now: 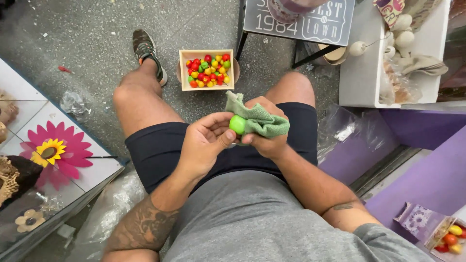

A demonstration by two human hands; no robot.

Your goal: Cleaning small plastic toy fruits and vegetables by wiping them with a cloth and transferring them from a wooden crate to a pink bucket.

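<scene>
Over our lap, left hand (204,140) pinches the small green ball (237,124) w/ its grip so it sits steady, right hand (264,133) clamps the green cloth (257,119) vs it, box of coloured balls (206,70) handy on the floor btwn our feet.

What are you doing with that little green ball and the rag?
A seated person holds a small green ball in the left hand and presses a green cloth against it with the right hand. On the floor between the feet stands a wooden box full of red, yellow and green balls.
</scene>
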